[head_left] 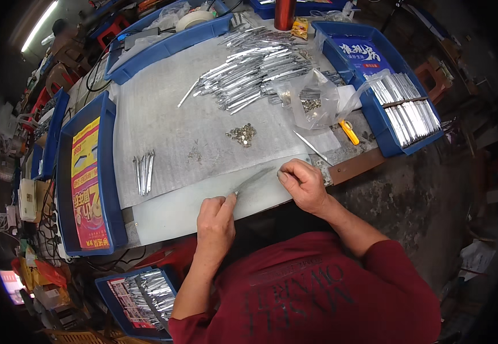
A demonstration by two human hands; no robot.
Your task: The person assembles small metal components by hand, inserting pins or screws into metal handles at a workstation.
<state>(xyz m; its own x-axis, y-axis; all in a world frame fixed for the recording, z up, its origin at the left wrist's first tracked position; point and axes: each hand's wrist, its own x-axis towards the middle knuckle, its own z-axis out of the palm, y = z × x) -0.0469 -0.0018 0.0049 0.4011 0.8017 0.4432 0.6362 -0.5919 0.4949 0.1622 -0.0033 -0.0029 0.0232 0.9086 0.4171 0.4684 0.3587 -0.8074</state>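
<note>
My left hand is closed in a pinch over the near edge of a pale glassy board. A slim grey metal strip, blurred, runs from its fingertips toward my right hand. My right hand is also pinched, above the board's right end; whatever lies in its fingers is too small to make out. Beyond it one slim silver strip lies alone. Ahead of both hands sits a small heap of shiny round metal bits. Several more slim strips lie grouped at the left.
A large pile of silver strips covers the mat's far part. Blue trays stand left, far left and right. Near the right tray are a clear plastic bag and a yellow-handled tool. Another filled tray sits lower left.
</note>
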